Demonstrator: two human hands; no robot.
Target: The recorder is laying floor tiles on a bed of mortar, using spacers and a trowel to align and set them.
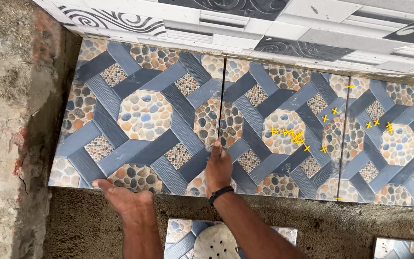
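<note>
A square floor tile (140, 115) with blue bands and pebble-patterned octagons lies at the left, next to a second matching tile (279, 129). My left hand (123, 196) rests on the left tile's near edge, fingers spread along the rim. My right hand (218, 168) lies flat over the narrow joint (222, 96) between the two tiles, fingertips pointing at the gap; a black band sits on its wrist. Neither hand holds anything that I can see.
Several small yellow cross spacers (295, 136) lie scattered on the middle and right tiles. A third tile (391, 144) lies at the right. Rough mortar bed (82, 225) lies in front, a raw concrete edge (15, 120) at left, patterned wall tiles (274, 29) behind. Loose tiles (183, 235) lie near me.
</note>
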